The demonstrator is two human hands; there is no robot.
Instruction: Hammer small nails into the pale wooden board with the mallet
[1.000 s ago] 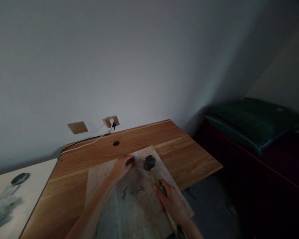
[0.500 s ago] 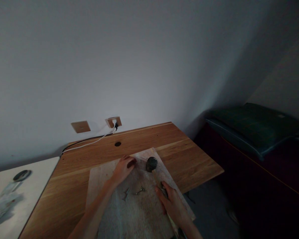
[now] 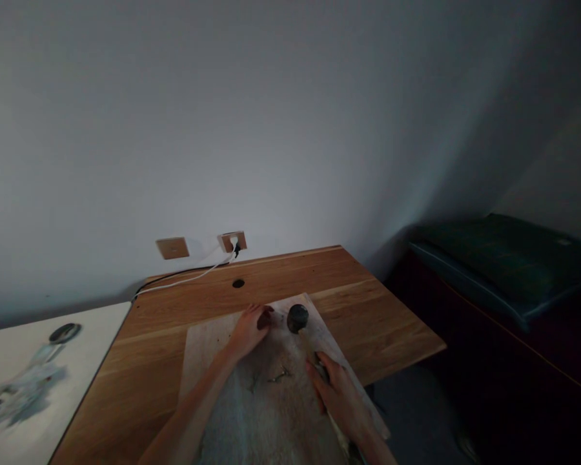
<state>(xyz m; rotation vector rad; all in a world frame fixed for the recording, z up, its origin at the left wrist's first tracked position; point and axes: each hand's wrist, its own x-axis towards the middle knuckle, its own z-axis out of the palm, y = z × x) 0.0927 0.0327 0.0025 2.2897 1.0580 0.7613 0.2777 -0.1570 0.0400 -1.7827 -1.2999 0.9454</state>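
Observation:
My right hand [image 3: 339,395] is wrapped around the pale handle of a mallet [image 3: 297,319] with a round black head. The mallet head is just right of my left hand [image 3: 248,330], over the upper part of a worn wooden board [image 3: 266,420]. My left hand rests near the board's far edge with its fingers curled down; whatever lies between the fingertips is hidden in shadow. Between my forearms, small metal pieces [image 3: 281,374] lie on the board, too blurred to name exactly.
The board lies on a wooden desk [image 3: 368,303] against a wall. A white cable [image 3: 188,279] runs to a wall socket [image 3: 234,241]. On the left, a white table [image 3: 97,329] carries a roll of tape [image 3: 64,333] and crumpled plastic [image 3: 29,387]. A green pillow [image 3: 513,258] lies at right.
The whole view has shifted, so the desk and board appear farther right and slightly lower. The mallet head is a little closer to my left hand. Both hands keep their grip.

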